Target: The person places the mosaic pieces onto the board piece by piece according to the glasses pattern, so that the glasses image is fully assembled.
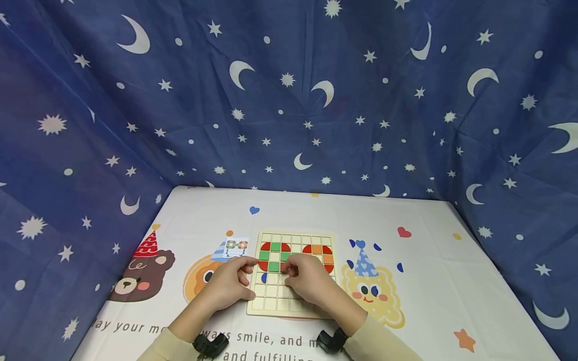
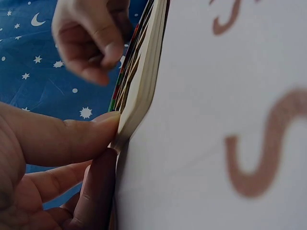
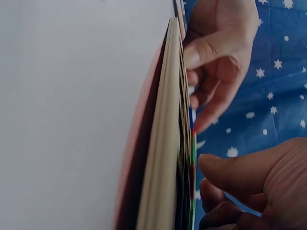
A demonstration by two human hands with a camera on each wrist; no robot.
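A square wooden grid board (image 1: 271,303) lies on the table, holding red, green and orange pieces in two ring shapes. One blue piece (image 1: 264,277) sits on it below the left ring. My left hand (image 1: 231,283) rests at the board's left edge, thumb and fingers spread along it; in the left wrist view the thumb touches the board's corner. My right hand (image 1: 309,278) is over the middle of the board, fingertips bent down beside a red piece (image 1: 283,267). I cannot tell whether anything is between those fingertips.
Several blue half-round pieces (image 1: 400,267) lie scattered on the table right of the board. A small pattern card (image 1: 236,247) lies by the board's upper left. The white cloth (image 1: 429,321) bears printed cartoons and letters. A blue starry curtain (image 1: 289,125) surrounds the back and sides.
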